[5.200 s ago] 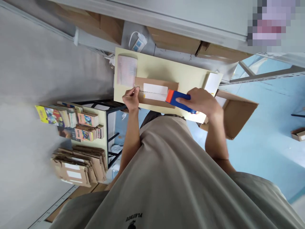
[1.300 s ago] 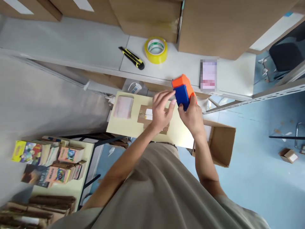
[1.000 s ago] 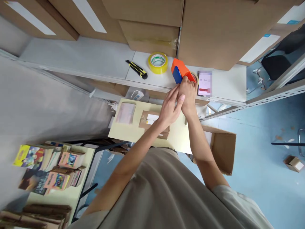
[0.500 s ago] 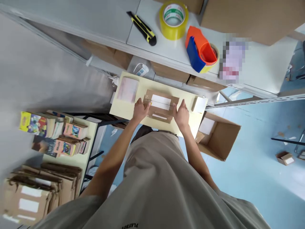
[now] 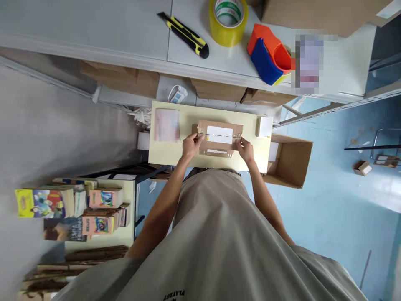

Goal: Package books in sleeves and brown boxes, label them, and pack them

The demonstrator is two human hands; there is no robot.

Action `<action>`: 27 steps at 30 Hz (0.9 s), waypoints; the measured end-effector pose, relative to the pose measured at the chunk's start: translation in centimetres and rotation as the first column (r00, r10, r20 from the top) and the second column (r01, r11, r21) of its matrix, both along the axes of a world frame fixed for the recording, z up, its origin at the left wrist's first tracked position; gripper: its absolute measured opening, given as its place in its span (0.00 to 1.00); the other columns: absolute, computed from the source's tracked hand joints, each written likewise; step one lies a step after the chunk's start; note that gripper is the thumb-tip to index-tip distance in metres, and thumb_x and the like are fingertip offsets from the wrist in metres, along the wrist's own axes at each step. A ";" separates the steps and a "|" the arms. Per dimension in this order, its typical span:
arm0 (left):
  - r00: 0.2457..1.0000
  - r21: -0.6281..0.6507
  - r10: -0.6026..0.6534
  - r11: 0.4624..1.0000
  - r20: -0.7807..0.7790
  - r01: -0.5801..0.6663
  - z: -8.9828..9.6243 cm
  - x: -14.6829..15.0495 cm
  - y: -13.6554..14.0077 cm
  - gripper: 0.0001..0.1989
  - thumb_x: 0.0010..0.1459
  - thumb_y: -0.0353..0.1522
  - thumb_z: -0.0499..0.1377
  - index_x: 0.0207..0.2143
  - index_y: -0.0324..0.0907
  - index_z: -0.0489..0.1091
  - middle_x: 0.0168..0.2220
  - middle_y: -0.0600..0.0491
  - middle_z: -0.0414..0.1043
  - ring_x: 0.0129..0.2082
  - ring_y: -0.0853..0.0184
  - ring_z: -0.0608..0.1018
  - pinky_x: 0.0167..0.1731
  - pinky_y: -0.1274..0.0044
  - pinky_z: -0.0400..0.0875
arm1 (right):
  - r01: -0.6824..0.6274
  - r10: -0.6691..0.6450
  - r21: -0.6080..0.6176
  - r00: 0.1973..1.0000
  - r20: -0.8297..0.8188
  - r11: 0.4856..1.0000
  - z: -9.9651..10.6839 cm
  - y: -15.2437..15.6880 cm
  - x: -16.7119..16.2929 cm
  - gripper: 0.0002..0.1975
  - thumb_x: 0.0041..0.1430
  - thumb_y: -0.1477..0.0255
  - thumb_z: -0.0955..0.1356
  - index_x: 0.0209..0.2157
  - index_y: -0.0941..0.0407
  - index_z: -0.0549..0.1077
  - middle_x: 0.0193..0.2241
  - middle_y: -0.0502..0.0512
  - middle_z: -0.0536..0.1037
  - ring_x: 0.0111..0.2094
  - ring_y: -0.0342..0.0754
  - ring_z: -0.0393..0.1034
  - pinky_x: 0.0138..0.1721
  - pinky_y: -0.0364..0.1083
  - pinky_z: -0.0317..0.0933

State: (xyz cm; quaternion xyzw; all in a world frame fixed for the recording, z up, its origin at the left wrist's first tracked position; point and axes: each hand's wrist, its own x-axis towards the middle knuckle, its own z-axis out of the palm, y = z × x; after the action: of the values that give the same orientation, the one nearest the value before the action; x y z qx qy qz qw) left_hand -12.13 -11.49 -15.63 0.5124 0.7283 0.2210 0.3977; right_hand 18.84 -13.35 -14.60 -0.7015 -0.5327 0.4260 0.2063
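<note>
A brown cardboard piece (image 5: pixel 216 145) with white labels and clear tape at its ends lies on a small cream table (image 5: pixel 188 163) in front of my body. A thin dark line runs across its large white label (image 5: pixel 216 130). My left hand (image 5: pixel 191 147) is closed on the left end, thumb on top. At the opposite end, my right hand (image 5: pixel 245 149) pinches the cardboard edge. Whether it is a flat sheet or a thin carton I cannot tell. A pinkish printed sheet (image 5: pixel 167 125) lies to the left, and a small white box (image 5: pixel 265 126) to the right.
The grey bench (image 5: pixel 125 33) beyond carries a box cutter (image 5: pixel 184 35), a yellow tape roll (image 5: pixel 228 25) and an orange-and-blue tape dispenser (image 5: pixel 267 54). An open carton (image 5: pixel 293 161) stands right of the table. Books (image 5: pixel 103 198) and flattened cardboard (image 5: pixel 94 254) are at the left.
My fingers, previously pointing upward beside the cardboard, are now curled onto its two ends. The camera view has turned and shifted slightly.
</note>
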 end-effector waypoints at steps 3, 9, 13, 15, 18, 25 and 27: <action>0.982 0.097 -0.027 0.995 0.185 0.009 0.8 -2.2 -1.2 0.11 0.71 0.42 0.69 0.44 0.44 0.84 0.49 0.45 0.88 0.46 0.57 0.89 0.52 0.69 0.86 | 0.106 -0.100 0.098 0.993 -0.060 0.990 1.7 -1.0 0.6 0.35 0.69 0.35 0.71 0.49 0.54 0.83 0.57 0.72 0.86 0.51 0.64 0.85 0.56 0.63 0.84; 0.955 0.236 -0.070 0.972 0.288 0.000 1.0 -6.5 -2.8 0.16 0.66 0.36 0.73 0.55 0.46 0.87 0.52 0.49 0.84 0.45 0.62 0.89 0.56 0.67 0.90 | 0.130 -0.121 0.098 0.988 -0.095 0.987 3.2 -4.8 -0.1 0.25 0.68 0.46 0.75 0.53 0.51 0.80 0.52 0.64 0.86 0.48 0.61 0.86 0.52 0.65 0.87; 0.969 0.096 -0.080 0.994 0.234 0.059 -0.6 -7.8 -3.4 0.17 0.67 0.26 0.64 0.55 0.44 0.87 0.57 0.44 0.87 0.50 0.59 0.91 0.58 0.67 0.89 | 0.209 -0.214 -0.042 0.951 -0.225 0.977 -0.3 -6.5 -2.7 0.27 0.63 0.50 0.74 0.57 0.50 0.77 0.58 0.66 0.86 0.55 0.63 0.88 0.55 0.66 0.87; 0.981 -0.051 -0.108 0.992 0.159 0.117 -1.7 -8.5 -3.7 0.20 0.67 0.24 0.62 0.55 0.43 0.88 0.60 0.41 0.88 0.53 0.55 0.92 0.61 0.65 0.87 | 0.232 -0.259 -0.137 0.937 -0.235 0.963 -2.3 -6.6 -3.9 0.25 0.58 0.53 0.73 0.54 0.50 0.79 0.57 0.66 0.87 0.55 0.64 0.87 0.57 0.67 0.86; 0.983 -0.223 -0.168 0.958 0.075 0.181 -3.0 -9.7 -3.6 0.17 0.64 0.25 0.64 0.50 0.44 0.89 0.55 0.41 0.92 0.56 0.47 0.92 0.65 0.60 0.85 | 0.250 -0.297 -0.230 0.933 -0.203 0.941 -4.4 -5.8 -4.6 0.19 0.53 0.56 0.74 0.44 0.51 0.82 0.46 0.64 0.90 0.49 0.64 0.87 0.59 0.69 0.83; 0.985 -0.127 -0.068 0.988 0.160 0.089 -4.4 -9.7 1.9 0.18 0.77 0.37 0.59 0.61 0.42 0.83 0.59 0.37 0.89 0.62 0.51 0.89 0.65 0.59 0.83 | 0.408 -0.434 -0.173 0.887 -0.160 0.897 -4.9 -0.6 -4.5 0.29 0.62 0.53 0.71 0.58 0.55 0.82 0.66 0.73 0.86 0.62 0.61 0.82 0.67 0.66 0.77; 0.973 -0.050 -0.060 0.996 0.224 0.073 -4.2 -9.0 3.5 0.18 0.80 0.44 0.59 0.56 0.43 0.82 0.53 0.38 0.89 0.57 0.52 0.90 0.60 0.61 0.85 | 0.421 -0.453 -0.189 0.872 -0.183 0.887 -4.3 0.8 -5.1 0.31 0.65 0.52 0.72 0.61 0.56 0.81 0.69 0.73 0.84 0.65 0.61 0.81 0.69 0.64 0.76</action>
State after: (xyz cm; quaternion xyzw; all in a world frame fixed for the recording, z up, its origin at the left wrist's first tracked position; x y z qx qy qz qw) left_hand -21.17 -8.02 -19.81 0.4970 0.6678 0.2422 0.4984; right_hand 13.75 -12.56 -18.94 -0.7648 -0.3013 0.4810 0.3048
